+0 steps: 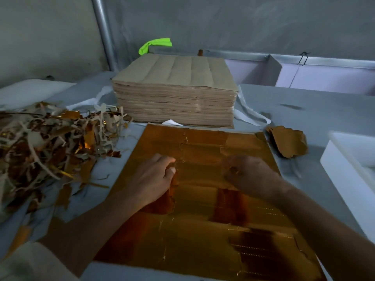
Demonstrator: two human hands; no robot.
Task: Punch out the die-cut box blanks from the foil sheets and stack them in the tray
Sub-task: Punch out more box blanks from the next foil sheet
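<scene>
The gold foil sheet (203, 209) is laid flat under both hands. Its die-cut seam is pinched by the curled left hand (156, 175). The grip of the blurred right hand (249, 175) cannot be told. To that hand's right, the white tray (341, 179) is cut off and its contents are hidden. Beyond the right hand, punched blanks (286, 142) are piled.

dim light | foil sheet (203, 199) glare | right hand (249, 175) blurred | edges warped

Shows a shiny gold die-cut foil sheet (203, 230) lying flat, cut seams torn open across its far half. Just off its far right corner, a small ragged pile of punched gold blanks (287, 144). Further right, a white rectangular tray (345, 179). Beyond, a thick stack of brown-backed sheets (174, 92).
</scene>
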